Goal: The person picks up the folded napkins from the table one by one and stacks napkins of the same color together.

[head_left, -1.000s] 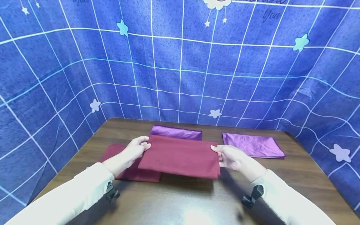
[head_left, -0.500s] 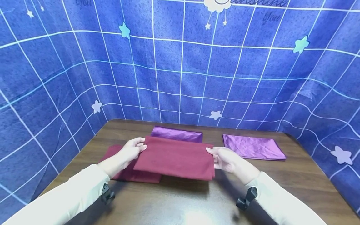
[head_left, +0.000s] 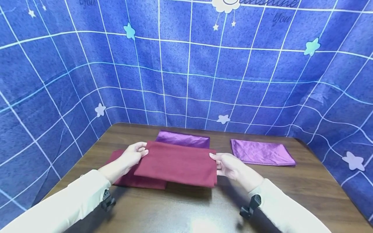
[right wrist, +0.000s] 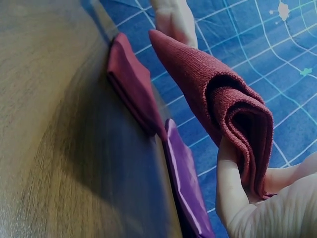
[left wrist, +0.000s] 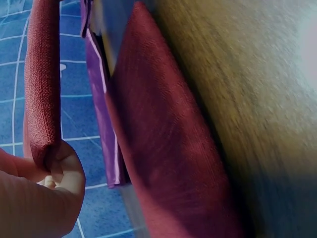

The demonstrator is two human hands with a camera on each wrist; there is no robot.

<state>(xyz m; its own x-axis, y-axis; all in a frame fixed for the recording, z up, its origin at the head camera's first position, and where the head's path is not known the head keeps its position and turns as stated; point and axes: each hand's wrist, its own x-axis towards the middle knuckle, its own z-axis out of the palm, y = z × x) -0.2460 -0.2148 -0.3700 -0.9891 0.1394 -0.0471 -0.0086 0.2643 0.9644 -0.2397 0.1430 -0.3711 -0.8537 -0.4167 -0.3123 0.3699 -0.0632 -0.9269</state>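
Note:
A folded dark red cloth (head_left: 176,163) hangs above the table between both hands. At its left end, my left hand (head_left: 132,158) pinches the edge between thumb and fingers. The right hand (head_left: 228,165) grips the opposite end, thumb on top and fingers beneath. Rolled-in layers of the raised cloth (right wrist: 242,119) show in the right wrist view. Under the left hand lies a second folded dark red cloth (head_left: 145,182), partly covered by the raised one; the left wrist view shows this lower cloth (left wrist: 163,129) flat on the table.
Behind the raised cloth lies a folded purple satin cloth (head_left: 185,139), its front part hidden. Another folded purple satin cloth (head_left: 263,152) lies at the back right. The brown wooden table (head_left: 306,187) is bordered by a blue curtain (head_left: 204,84) at the back and sides.
Both hands have shifted left with the raised red cloth, so it overlaps more of the lower red cloth. The grips look the same. The cloths on the table stay put.

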